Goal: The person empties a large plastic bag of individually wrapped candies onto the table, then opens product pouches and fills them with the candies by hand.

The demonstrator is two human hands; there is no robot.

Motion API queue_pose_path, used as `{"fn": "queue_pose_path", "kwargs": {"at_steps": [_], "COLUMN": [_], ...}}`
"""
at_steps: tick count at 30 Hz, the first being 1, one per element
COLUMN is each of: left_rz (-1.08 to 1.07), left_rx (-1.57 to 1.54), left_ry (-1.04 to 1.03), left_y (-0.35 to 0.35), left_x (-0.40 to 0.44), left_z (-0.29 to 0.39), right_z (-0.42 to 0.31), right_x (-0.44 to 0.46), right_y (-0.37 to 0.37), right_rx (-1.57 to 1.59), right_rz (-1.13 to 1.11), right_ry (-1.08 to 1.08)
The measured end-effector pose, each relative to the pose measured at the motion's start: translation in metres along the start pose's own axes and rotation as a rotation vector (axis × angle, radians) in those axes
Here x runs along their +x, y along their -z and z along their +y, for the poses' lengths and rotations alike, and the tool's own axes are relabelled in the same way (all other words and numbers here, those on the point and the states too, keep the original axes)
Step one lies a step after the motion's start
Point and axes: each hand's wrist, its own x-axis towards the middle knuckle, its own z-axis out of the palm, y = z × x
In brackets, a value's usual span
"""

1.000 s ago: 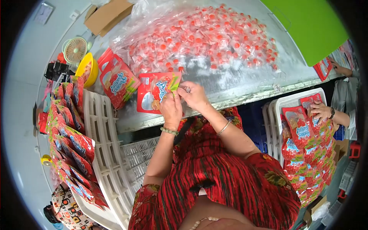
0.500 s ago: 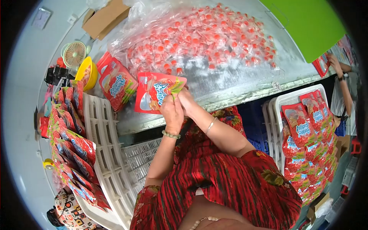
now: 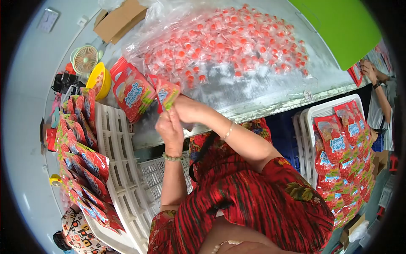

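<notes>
A red candy pouch (image 3: 168,92) with blue-and-white lettering is tilted in front of me, turned partly edge-on. My left hand (image 3: 170,129), with a beaded bracelet at the wrist, is closed with thumb and finger pinched at the pouch's near edge. My right hand (image 3: 188,109), above a pale bangle, is wrapped round the pouch's right side; its fingers are partly hidden. Just left of the held pouch, other red pouches (image 3: 134,91) lean on the metal table (image 3: 220,78). Beyond lies a heap of small clear-wrapped red sweets (image 3: 228,40).
Pouches (image 3: 86,165) fill the top of stacked white crates (image 3: 116,148) at left. Another pouch-filled crate (image 3: 315,112) stands at right. A yellow bowl (image 3: 101,80), small fan (image 3: 85,59) and cardboard box (image 3: 120,21) are at back left. Upper right are a green panel (image 3: 338,29) and a co-worker's hand (image 3: 368,71).
Both hands have moved left, carrying the pouch. It was broadside with its printed face showing and is now turned and partly covered by my right hand.
</notes>
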Motion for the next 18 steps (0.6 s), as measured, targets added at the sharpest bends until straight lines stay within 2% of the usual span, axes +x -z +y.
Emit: {"fn": "queue_pose_path", "kwargs": {"at_steps": [1, 2, 4, 5, 7, 8, 9, 10, 12, 15, 18], "left_rz": [0.024, 0.045, 0.113, 0.144, 0.186, 0.219, 0.237, 0.199, 0.132, 0.121, 0.079], "left_rx": [-0.026, -0.052, -0.107, -0.123, -0.256, -0.344, -0.302, -0.286, -0.243, -0.197, -0.19], "left_ry": [0.029, 0.062, 0.185, 0.217, 0.259, 0.312, 0.252, 0.244, 0.201, 0.157, 0.198], "left_y": [0.004, 0.006, 0.021, 0.03, 0.046, 0.053, 0.058, 0.06, 0.06, 0.053, 0.054], "left_x": [0.005, 0.008, 0.021, 0.024, 0.024, 0.024, 0.023, 0.02, 0.013, 0.009, 0.004], "left_z": [-0.007, -0.011, 0.004, -0.003, -0.013, -0.012, -0.014, -0.016, -0.019, -0.017, -0.024], "right_z": [0.004, 0.004, -0.016, -0.018, 0.002, 0.029, 0.061, 0.081, 0.112, 0.129, 0.137], "right_x": [0.001, 0.0, -0.008, -0.016, -0.008, 0.004, 0.014, 0.024, 0.036, 0.038, 0.019], "right_y": [-0.01, -0.019, 0.0, 0.011, 0.028, 0.036, 0.04, 0.035, 0.023, 0.0, 0.008], "right_rx": [-0.117, -0.166, -0.211, 0.005, 0.248, 0.024, -0.014, -0.013, -0.544, -0.52, -0.568], "right_rz": [0.052, 0.367, 0.417, 0.363, 0.598, 0.718, 0.604, 0.604, 0.459, 0.515, 0.423], "right_ry": [0.114, 0.369, 0.562, 0.448, 0.111, 0.076, -0.04, -0.033, 0.049, 0.0, -0.07]}}
